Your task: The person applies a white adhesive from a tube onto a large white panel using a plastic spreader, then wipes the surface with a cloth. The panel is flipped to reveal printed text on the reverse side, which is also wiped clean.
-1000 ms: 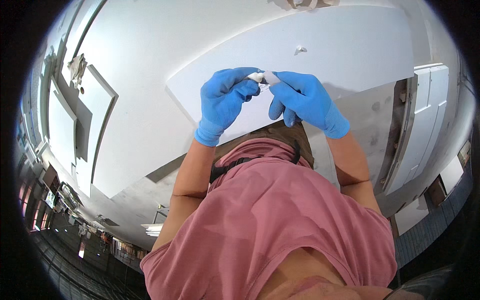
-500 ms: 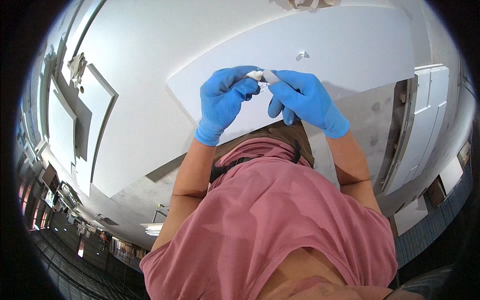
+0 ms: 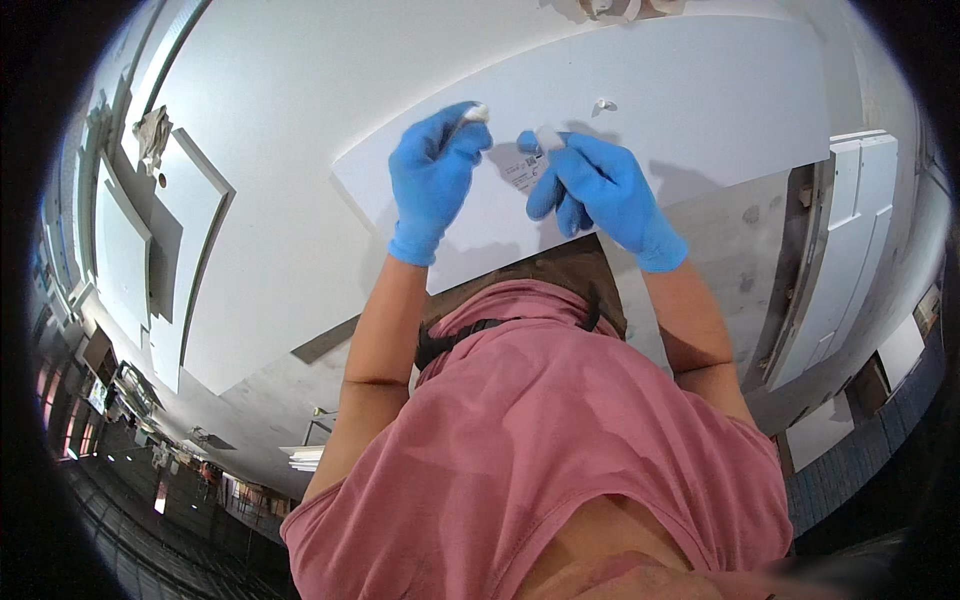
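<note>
Where white panel [image 3: 700, 90] lies bare: left hand [image 3: 432, 180] pinching white piece [image 3: 474, 113]; right hand [image 3: 592, 185] gripping labelled piece [image 3: 530, 165], apart.

Too small to tell: white piece [image 3: 477, 112] pinched in left hand [image 3: 433, 180]. Labelled white scrap [image 3: 527, 175] partly hidden behind right hand [image 3: 590, 185] fingers. Beige object [image 3: 615, 8] cut by top edge.

Bright, sharp centre; heavy fisheye vignette
</note>
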A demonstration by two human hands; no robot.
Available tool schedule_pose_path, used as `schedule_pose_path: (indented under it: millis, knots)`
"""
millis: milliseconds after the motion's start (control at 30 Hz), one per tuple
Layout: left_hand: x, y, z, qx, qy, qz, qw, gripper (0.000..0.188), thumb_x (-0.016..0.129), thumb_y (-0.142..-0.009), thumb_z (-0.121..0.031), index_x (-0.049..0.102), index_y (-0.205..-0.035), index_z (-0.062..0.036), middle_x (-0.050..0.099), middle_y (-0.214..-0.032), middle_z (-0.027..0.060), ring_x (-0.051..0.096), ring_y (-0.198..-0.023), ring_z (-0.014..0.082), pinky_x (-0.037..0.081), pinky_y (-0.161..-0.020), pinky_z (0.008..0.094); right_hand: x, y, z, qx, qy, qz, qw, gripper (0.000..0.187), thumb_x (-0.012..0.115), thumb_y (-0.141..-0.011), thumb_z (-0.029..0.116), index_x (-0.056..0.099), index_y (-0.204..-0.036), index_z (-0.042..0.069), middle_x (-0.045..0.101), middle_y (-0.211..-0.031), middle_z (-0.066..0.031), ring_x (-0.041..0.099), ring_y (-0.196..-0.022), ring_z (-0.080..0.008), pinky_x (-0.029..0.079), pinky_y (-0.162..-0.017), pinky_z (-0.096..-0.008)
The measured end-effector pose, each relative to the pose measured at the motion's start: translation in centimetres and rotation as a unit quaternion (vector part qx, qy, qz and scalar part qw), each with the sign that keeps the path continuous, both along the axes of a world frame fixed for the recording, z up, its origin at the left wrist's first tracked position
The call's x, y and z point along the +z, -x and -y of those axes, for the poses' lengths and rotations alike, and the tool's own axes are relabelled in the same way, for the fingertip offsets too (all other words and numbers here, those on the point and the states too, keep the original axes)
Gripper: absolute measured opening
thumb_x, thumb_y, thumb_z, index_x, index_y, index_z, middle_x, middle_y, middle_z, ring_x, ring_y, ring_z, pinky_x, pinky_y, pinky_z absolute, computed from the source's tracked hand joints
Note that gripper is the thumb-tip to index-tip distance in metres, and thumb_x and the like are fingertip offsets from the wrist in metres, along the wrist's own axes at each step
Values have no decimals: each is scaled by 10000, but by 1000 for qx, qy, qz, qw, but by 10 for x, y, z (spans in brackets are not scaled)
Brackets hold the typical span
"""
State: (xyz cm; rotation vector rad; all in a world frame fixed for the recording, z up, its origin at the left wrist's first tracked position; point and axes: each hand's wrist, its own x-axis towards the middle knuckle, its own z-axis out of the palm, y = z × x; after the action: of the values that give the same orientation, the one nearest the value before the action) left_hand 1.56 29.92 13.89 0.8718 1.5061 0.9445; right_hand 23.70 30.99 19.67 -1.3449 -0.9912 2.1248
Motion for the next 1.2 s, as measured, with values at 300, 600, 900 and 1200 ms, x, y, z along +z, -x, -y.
schedule_pose_path:
  millis: [300,600,900,1200]
  knots:
    - [-90,29,-20,-14,-246,-319,915,260,785,-950,-186,789,-1186,-79,779,-939,103,715,-796,197,570,-754,321,-94,-1,4,-39,-410,410,814,412,639,-1008,279,693,-1336,35,719,-904,-181,702,-824,-347,565,-724,-430]
    - [-105,27,-19,3,-281,-371,885,277,801,-914,-212,781,-1177,-126,614,-670,56,568,-583,203,462,-575,335,-122,-10,-23,-36,-465,546,696,278,755,-930,305,726,-1168,164,684,-867,-63,681,-732,-275,533,-596,-403]
    - [-106,29,-18,-13,-284,-371,884,288,797,-931,-228,775,-1190,-104,638,-696,50,573,-595,188,463,-577,321,-124,-2,-33,-12,-445,583,679,225,745,-933,317,710,-1111,184,679,-842,-45,684,-699,-243,525,-536,-387]
    - [-108,29,-17,-23,-279,-388,878,282,775,-948,-234,772,-1200,-106,656,-724,55,597,-617,193,480,-594,326,-119,-1,-37,10,-445,591,673,194,735,-943,323,701,-1069,180,681,-832,-47,685,-696,-237,525,-529,-380]
